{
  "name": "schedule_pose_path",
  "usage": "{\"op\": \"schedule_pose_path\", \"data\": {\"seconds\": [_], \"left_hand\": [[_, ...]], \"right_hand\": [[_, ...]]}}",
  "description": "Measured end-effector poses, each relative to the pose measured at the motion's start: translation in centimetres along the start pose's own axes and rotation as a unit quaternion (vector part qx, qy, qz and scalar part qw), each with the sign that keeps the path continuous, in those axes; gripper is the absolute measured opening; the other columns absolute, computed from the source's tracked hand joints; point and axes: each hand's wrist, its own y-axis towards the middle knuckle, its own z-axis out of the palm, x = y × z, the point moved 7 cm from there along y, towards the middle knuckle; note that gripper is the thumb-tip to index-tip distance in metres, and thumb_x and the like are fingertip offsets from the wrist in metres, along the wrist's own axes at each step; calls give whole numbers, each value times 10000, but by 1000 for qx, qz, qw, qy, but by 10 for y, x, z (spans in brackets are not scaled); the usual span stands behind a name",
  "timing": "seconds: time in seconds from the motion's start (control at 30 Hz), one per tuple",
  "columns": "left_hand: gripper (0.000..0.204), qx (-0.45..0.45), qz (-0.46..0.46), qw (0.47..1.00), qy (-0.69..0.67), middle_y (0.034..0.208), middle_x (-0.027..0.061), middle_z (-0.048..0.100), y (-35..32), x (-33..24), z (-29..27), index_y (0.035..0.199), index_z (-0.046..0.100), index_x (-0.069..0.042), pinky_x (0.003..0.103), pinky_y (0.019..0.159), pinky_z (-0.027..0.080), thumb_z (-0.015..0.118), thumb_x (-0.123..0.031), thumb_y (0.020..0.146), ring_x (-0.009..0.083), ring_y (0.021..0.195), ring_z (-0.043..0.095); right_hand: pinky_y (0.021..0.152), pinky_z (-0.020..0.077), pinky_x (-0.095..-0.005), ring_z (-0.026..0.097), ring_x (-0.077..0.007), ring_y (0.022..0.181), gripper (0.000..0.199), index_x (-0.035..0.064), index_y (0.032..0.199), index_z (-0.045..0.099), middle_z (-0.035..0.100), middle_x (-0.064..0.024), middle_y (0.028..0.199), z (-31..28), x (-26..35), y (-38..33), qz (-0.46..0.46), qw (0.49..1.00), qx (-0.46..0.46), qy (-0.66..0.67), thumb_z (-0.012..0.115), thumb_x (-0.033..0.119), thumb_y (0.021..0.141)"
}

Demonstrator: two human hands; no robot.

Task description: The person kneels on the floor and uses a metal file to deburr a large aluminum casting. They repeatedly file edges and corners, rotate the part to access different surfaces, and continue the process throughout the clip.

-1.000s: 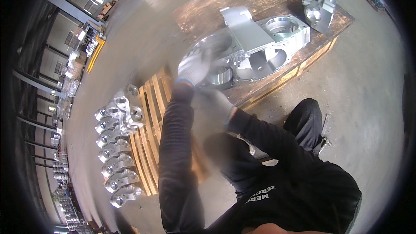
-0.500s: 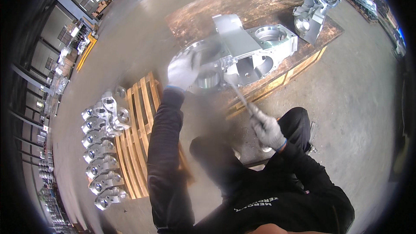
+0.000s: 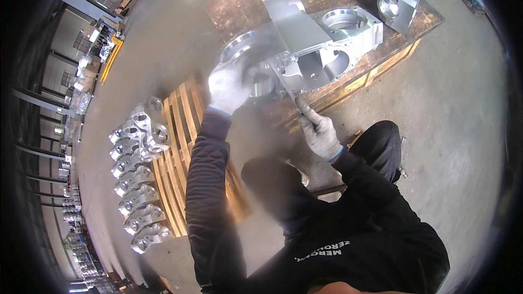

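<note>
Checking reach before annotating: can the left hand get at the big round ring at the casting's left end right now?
Probably yes: the left hand is just beside the ring, with nothing visible blocking the way. Blur hides whether that hand holds anything.

White lettering (image 3: 331,252) — on black top (image 3: 381,234)

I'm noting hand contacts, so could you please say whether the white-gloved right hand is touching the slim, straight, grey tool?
Touching: the head view shows the right hand gripping the tool, which juts out ahead.

On the table (image 3: 245,6), a casting (image 3: 298,30) — left of it, a pallet (image 3: 178,121).
</note>
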Motion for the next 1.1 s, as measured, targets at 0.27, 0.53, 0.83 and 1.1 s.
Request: {"op": "schedule_pose_path", "data": {"seconds": [0.27,0.53,0.83,1.1], "left_hand": [[205,-46,47,997,-28,930,175,733,0,-5,-6,1070,728,-116,490,902,536,651,-261,949,400,904,692],[181,-61,28,997,-24,903,175,731,-3,-8,-7,1040,744,-119,485,949,536,657,-258,962,400,927,686],[265,-60,28,998,0,935,164,740,-3,-2,-1,1129,727,-124,484,847,540,633,-282,938,385,916,701],[191,-107,50,993,-22,882,156,731,-4,-2,-4,1051,744,-114,464,779,550,685,-241,922,384,857,698]], "right_hand": [[880,531,-279,635,-81,1044,524,83,1516,534,727,-159,1261,-5,-21,-55,54,988,17,-147,606,-1,1004],[793,538,-272,615,-50,885,483,104,1508,547,732,-173,1011,-49,25,-29,-49,981,-34,-185,590,42,1030],[835,531,-272,607,-50,936,487,78,1505,538,731,-233,1165,-17,8,-3,3,997,-8,-81,588,22,1023],[680,496,-240,542,-90,672,522,114,1522,536,702,-91,872,-22,-45,-76,60,990,53,-115,587,12,1012]]}}
